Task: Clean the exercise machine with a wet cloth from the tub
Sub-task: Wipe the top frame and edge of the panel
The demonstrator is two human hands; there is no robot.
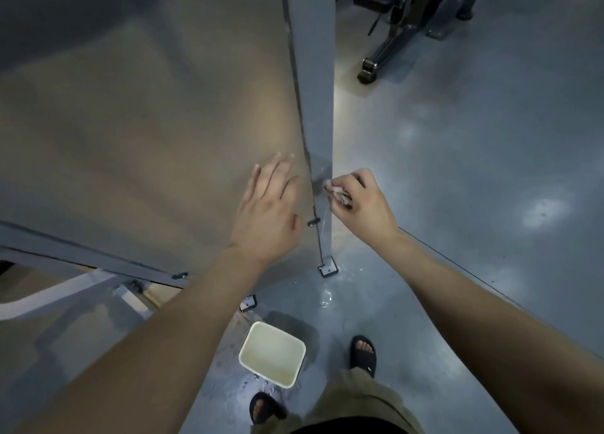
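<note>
Cloth (336,194) bunched in right hand (362,205) against machine post (318,123), left hand (268,214) spread flat on panel (147,123)

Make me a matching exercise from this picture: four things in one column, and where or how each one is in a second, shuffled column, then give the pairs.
Things:
1. left hand
2. right hand
3. tub
4. cloth

Places or states:
A. on the floor, between machine and feet
B. flat and open against the wide panel
C. bunched up, pressed to the grey upright post
D. closed around the cloth

Pairs: 1-B, 2-D, 3-A, 4-C
</note>
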